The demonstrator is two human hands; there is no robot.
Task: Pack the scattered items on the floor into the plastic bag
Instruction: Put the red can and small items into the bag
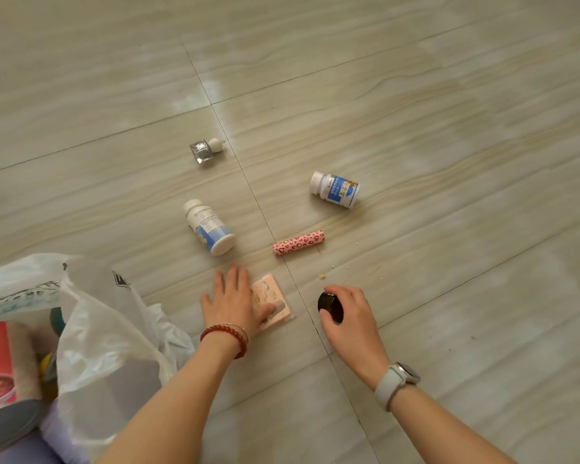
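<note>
Right hand (pixel 347 313): the grip is closed around a small dark jar (pixel 330 307), fingers curled over its top and side, at floor level. A pale watch (pixel 395 385) sits on that wrist.

Left hand (pixel 233 301): fingers straight and spread, palm pressed flat on a pink packet (pixel 277 304) that lies on the floor (pixel 416 112); the grip encloses nothing. A red bead bracelet (pixel 226 336) circles that wrist.

Beyond the hands, a pink spotted tube (pixel 298 242) lies on the floor. A white pill bottle (pixel 210 227) lies on its side left of it, and a second white bottle (pixel 335 189) lies farther right. A small glass bottle (pixel 206 149) lies farthest away.

The plastic bag (pixel 98 329) stands open at the left, just beside the left forearm. A red-labelled package (pixel 0 363) is inside it.
</note>
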